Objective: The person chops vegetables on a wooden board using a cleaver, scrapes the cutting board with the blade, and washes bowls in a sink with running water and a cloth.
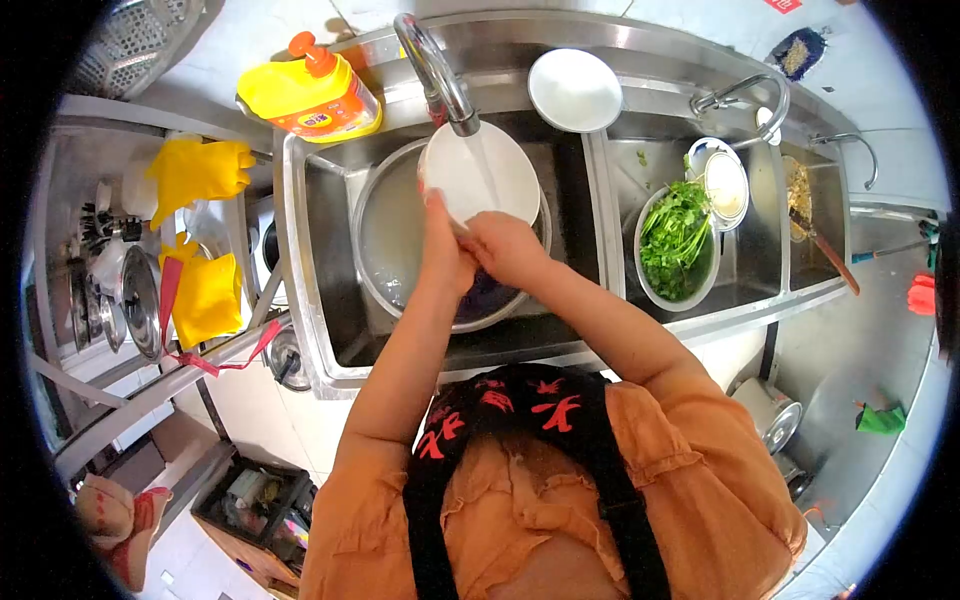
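A white bowl (478, 170) is held under the running tap (437, 75), above a large metal basin of cloudy water (385, 235) in the left sink. My left hand (445, 245) is closed on the bowl's near left edge. Beside it, my right hand (507, 248) has its fingers closed at the bowl's near edge, where they touch my left hand. Something dark purple (488, 298) shows in the basin below my hands; what it is cannot be made out.
A yellow detergent bottle (318, 98) and another white bowl (575, 90) stand behind the sink. Leafy greens (675, 240) fill a bowl in the middle sink, near stacked bowls (724, 188). Yellow gloves (207, 300) hang at left. A wooden-handled tool (838, 263) lies across the right sink.
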Motion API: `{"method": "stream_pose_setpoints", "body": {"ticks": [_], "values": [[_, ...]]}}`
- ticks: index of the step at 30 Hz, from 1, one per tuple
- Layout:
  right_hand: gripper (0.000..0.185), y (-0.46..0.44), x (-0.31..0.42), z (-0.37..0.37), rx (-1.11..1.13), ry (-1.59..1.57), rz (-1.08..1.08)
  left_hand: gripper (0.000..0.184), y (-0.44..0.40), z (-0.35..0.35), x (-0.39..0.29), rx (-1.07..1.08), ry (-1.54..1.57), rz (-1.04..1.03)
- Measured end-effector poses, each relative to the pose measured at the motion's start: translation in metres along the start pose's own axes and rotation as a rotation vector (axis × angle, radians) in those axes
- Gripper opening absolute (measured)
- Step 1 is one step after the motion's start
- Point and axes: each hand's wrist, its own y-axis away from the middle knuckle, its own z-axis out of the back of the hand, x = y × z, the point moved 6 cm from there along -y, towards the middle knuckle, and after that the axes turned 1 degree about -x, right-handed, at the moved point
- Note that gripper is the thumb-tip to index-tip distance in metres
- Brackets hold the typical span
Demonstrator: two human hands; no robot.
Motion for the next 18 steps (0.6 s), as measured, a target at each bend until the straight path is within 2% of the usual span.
{"method": "stream_pose_setpoints", "body": {"ticks": [1, 3, 6, 7, 8, 10, 15, 18], "values": [[0.018, 0.002, 0.004, -0.005, 0.065, 0.055, -0.007, 0.053, 0.008, 0.000, -0.005, -0.064, -0.277, -0.122], [0.020, 0.003, 0.005, -0.008, 0.247, 0.076, 0.012, 0.057, 0.010, 0.015, 0.002, -0.050, -0.325, -0.031], [0.027, 0.001, 0.004, 0.028, 0.164, 0.045, 0.426, 0.066, 0.008, 0.050, 0.005, -0.069, -0.317, 0.146], [0.032, -0.012, -0.020, 0.051, -0.050, 0.149, 0.287, 0.069, 0.008, 0.057, 0.005, -0.080, -0.296, 0.208], [0.037, -0.025, -0.045, 0.074, -0.257, 0.248, 0.146, 0.069, 0.014, 0.056, -0.003, -0.103, -0.341, 0.166], [0.048, -0.038, -0.076, 0.109, -0.476, 0.628, -0.001, 0.070, 0.033, 0.053, -0.018, -0.166, -0.426, 0.090], [0.015, -0.075, -0.126, 0.092, 0.033, 0.686, -0.229, 0.072, 0.045, 0.096, -0.016, -0.211, -0.404, 0.126], [0.011, -0.041, -0.086, 0.061, 0.147, 0.793, 0.075, 0.072, 0.050, 0.124, -0.017, -0.216, -0.370, 0.149]]}}
